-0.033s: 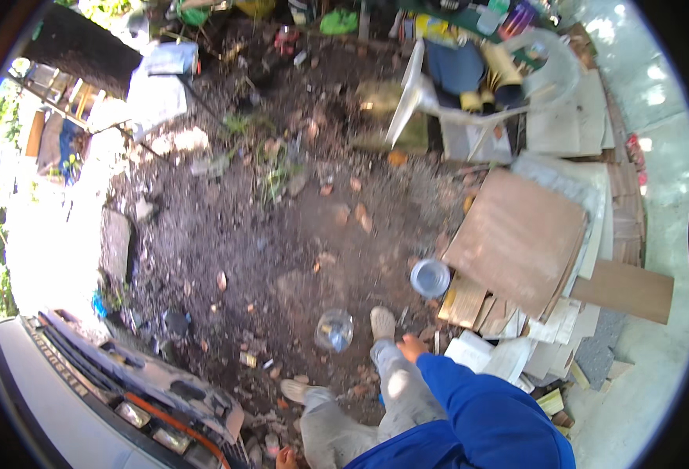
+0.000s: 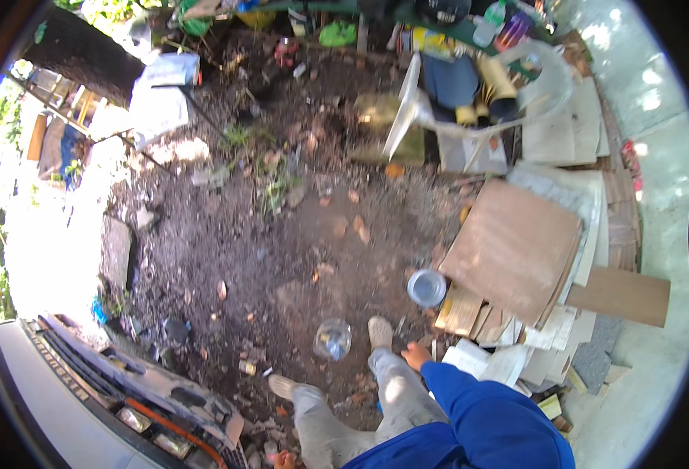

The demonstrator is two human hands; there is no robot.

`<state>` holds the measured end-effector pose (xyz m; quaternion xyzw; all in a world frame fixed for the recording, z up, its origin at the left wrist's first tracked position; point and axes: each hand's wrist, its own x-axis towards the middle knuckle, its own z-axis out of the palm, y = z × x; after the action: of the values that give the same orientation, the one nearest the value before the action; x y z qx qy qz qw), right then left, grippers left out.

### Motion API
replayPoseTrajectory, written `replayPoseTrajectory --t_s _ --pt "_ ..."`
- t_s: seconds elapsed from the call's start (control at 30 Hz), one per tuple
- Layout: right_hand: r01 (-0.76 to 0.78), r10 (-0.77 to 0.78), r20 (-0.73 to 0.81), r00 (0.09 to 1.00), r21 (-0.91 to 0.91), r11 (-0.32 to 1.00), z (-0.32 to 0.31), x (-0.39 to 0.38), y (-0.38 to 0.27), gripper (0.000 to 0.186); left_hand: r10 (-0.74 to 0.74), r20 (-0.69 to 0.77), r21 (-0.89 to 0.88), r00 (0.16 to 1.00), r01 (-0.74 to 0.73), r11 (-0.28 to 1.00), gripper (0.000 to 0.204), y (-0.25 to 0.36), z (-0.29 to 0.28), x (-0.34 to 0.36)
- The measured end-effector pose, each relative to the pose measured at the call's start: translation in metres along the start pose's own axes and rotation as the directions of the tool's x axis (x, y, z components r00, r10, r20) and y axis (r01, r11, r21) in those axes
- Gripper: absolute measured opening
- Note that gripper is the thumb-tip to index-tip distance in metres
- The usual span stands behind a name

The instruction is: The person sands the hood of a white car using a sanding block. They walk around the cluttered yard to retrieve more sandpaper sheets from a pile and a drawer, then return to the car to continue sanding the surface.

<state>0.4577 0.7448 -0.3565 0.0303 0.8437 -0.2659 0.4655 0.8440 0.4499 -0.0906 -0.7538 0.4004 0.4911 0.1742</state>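
Observation:
My right hand (image 2: 416, 356) hangs beside my right leg, below a blue sleeve, fingers loosely apart with nothing seen in them. My left hand (image 2: 283, 460) shows only in part at the lower edge, its grip unclear. On the soil ahead of my feet stands a clear round plastic container (image 2: 333, 328) with something bluish inside. Farther right, a translucent round tub (image 2: 427, 288) sits against the stacked boards. Of these things, my right hand is nearest to the loose pale pieces (image 2: 470, 358) beside the pile; it appears apart from them.
A brown square board (image 2: 513, 250) tops the pile on the right. Behind it lies a tipped white plastic chair (image 2: 470, 129) with rolled materials. A vehicle front (image 2: 71, 383) occupies the lower left; a concrete block (image 2: 116, 252) rests beyond it. Leaves and litter dot the soil.
The view has shifted slightly. My left foot is a little farther left and forward, and my right hand sits slightly lower in the picture. The containers and boards stay in place.

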Motion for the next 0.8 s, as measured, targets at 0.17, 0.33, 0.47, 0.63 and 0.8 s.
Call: replayPoseTrajectory --t_s 0.17,0.33,0.47,0.63,0.8 --pt "-0.115 0.145 0.096 0.985 -0.262 0.958 -0.122 -0.033 -0.013 0.047 0.082 0.114 0.025 0.990 -0.085 0.996 0.036 0.126 0.048 0.029" --pt "-0.048 0.044 -0.029 0.999 -0.146 0.988 -0.174 -0.006 -0.063 0.045 0.172 0.237 0.096 0.956 -0.199 0.975 0.030 0.282 0.105 0.063" --pt "0.123 -0.132 -0.111 0.985 -0.086 0.989 -0.212 0.050 -0.129 0.039 0.202 0.332 0.169 0.921 -0.269 0.948 0.026 0.389 0.133 0.083" --pt "0.030 -0.032 -0.200 0.979 -0.017 0.999 -0.279 0.071 -0.243 0.041 0.249 0.395 0.315 0.884 -0.386 0.867 0.023 0.547 0.127 0.127" --pt "0.246 -0.062 -0.611 0.789 0.221 0.944 -0.350 0.086 -0.327 0.032 0.562 0.446 0.319 0.696 -0.711 0.626 0.022 0.768 0.122 0.164"
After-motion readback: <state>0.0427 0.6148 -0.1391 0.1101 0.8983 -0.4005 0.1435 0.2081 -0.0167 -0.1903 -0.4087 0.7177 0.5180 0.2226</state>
